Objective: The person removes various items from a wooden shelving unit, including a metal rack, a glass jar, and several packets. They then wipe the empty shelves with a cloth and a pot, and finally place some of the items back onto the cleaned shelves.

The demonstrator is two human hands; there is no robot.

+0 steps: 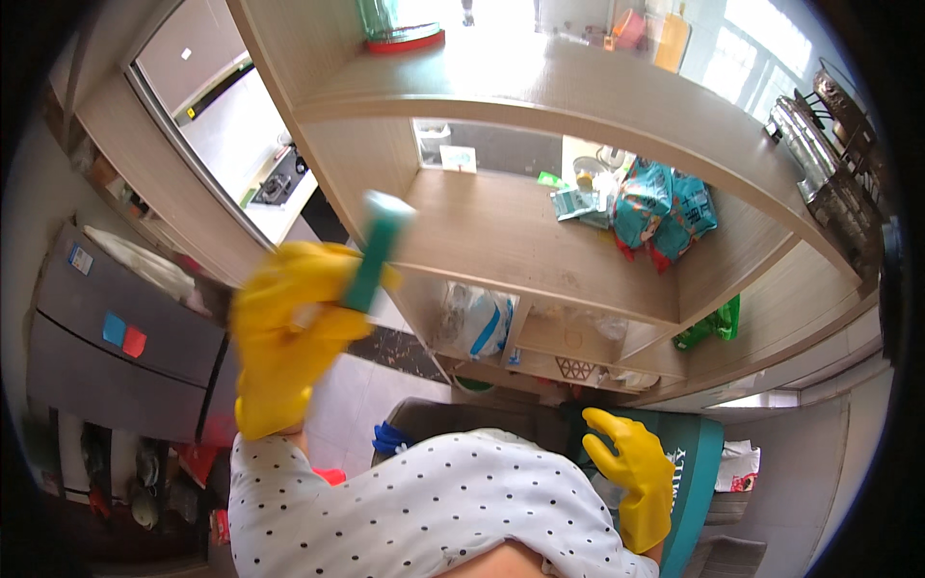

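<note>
My left hand [300, 332], in a yellow rubber glove, is raised at the left of the head view. Its fingers are closed on a green scouring sponge [376, 253], slightly blurred, which stands out near the left upright of a wooden shelf unit [506, 238]. My right hand [632, 469], in a matching glove, hangs low at the right with its fingers apart and nothing seen in it. Beside it is a teal box [694, 498] with printed writing. On the middle shelf lie blue and red snack bags [654, 213] and a small teal packet [576, 204].
Metal vessels [816, 152] and a red-based glass jar [405, 36] stand on the upper shelf. Lower compartments hold a plastic bag [477, 321] and a green packet [712, 325]. A grey refrigerator [130, 347] stands left, near a doorway.
</note>
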